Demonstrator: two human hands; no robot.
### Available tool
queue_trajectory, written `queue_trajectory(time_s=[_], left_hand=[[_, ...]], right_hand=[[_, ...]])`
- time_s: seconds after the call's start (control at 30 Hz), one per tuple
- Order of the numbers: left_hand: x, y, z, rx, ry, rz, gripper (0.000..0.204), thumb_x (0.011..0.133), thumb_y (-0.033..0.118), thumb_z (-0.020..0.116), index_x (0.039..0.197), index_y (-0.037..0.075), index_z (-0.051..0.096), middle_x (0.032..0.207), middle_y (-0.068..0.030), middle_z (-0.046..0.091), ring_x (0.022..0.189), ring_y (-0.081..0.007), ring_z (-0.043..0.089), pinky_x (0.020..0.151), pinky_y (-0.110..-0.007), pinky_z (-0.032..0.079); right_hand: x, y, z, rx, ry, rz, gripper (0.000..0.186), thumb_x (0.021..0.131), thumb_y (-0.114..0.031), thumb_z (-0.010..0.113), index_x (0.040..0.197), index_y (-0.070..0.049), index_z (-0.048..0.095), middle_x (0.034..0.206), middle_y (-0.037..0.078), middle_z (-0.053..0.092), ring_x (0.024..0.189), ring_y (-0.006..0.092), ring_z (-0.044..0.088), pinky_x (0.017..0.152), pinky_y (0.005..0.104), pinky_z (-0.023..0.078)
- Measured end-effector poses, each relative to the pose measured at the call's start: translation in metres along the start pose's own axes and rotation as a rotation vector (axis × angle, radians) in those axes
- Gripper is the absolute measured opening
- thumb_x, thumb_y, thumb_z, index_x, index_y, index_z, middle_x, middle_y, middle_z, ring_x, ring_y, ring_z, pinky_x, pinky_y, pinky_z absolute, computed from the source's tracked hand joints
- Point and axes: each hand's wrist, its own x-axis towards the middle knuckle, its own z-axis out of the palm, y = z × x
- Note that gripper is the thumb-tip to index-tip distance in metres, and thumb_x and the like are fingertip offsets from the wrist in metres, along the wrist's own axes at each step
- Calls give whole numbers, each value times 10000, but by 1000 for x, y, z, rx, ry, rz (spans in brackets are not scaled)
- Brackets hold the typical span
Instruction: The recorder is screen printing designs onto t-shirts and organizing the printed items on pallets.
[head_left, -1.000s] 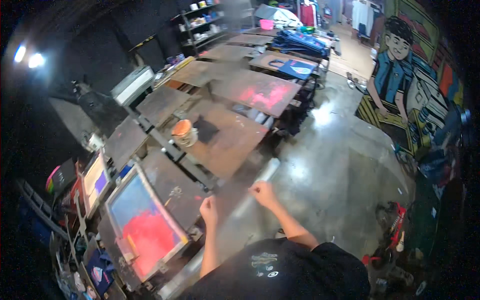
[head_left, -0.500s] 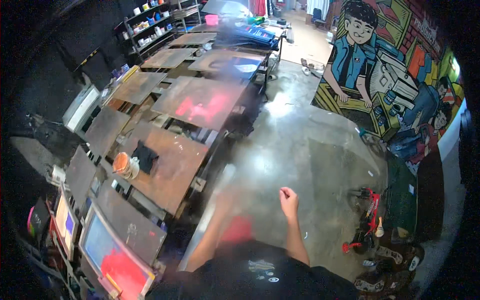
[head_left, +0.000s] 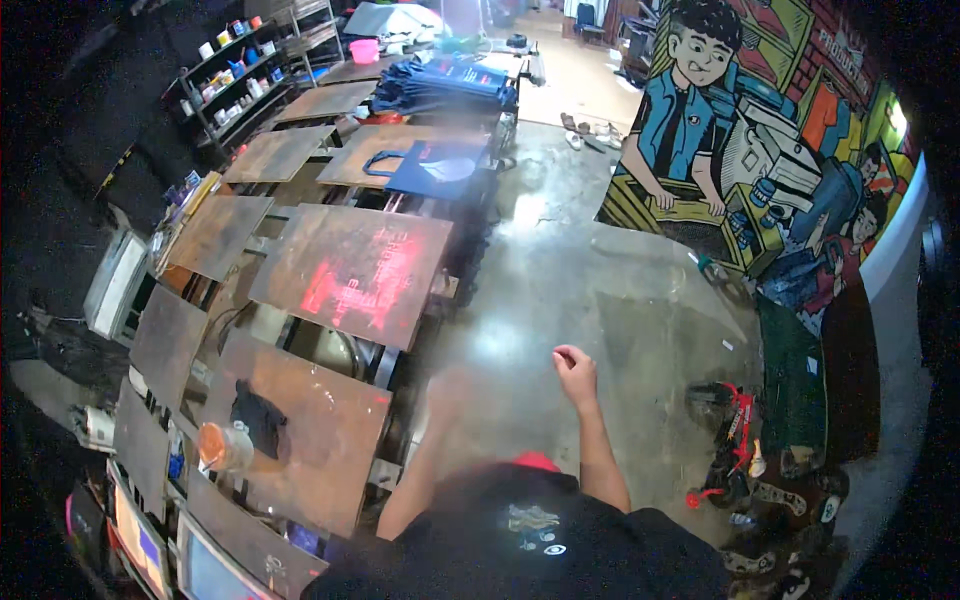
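My right hand (head_left: pixel 576 374) is held out over the concrete aisle, its fingers curled together with nothing visible in them. My left hand (head_left: pixel 446 392) is a smear of motion beside the boards; its fingers cannot be made out. Nearest on the left is a brown board (head_left: pixel 333 450) carrying a bucket with orange contents (head_left: pixel 225 446) and a crumpled black cloth (head_left: pixel 259 411). Beyond it lies a pink-stained board (head_left: pixel 300 240). Blue bags (head_left: pixel 432 172) rest on a farther board. Part of a screen frame (head_left: pixel 190 540) shows at the lower left.
Rows of boards (head_left: pixel 216 236) run along the left, before shelves of containers (head_left: pixel 228 85). The concrete floor (head_left: pixel 530 280) leads to shoes (head_left: pixel 590 133) and a doorway area. A cartoon mural (head_left: pixel 680 120) stands at the right, above a red wheeled object (head_left: pixel 740 430).
My view has swung to the right and moved along the aisle, so the screens slid toward the lower left. My hands have gone from beside the boards to farther apart, the right over the aisle.
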Motion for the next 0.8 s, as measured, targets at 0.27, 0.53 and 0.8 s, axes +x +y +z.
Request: queue_trajectory(time_s=[0.27, 0.53, 0.8], left_hand=[[84, 4, 22, 43, 1, -216, 247, 987, 200, 575, 934, -16, 683, 825, -22, 662, 733, -92, 599, 681, -252, 484], [196, 18, 88, 56, 115, -176, 250, 984, 204, 578, 927, -20, 674, 830, -24, 660, 748, -95, 596, 695, -250, 483], [324, 56, 151, -137, 225, -243, 224, 986, 190, 576, 981, -7, 682, 846, -31, 669, 767, -90, 602, 709, -250, 502]], right_hand=[[102, 43, 7, 53, 19, 20, 127, 881, -108, 677, 939, 2, 702, 755, 44, 687, 684, 85, 621, 637, 254, 502], [287, 69, 28, 70, -167, -45, 136, 894, -107, 667, 954, 13, 689, 772, 44, 683, 685, 93, 624, 644, 258, 510], [463, 33, 24, 115, -286, -243, 158, 904, -105, 655, 986, 28, 680, 783, 59, 685, 698, 98, 629, 662, 259, 512]])
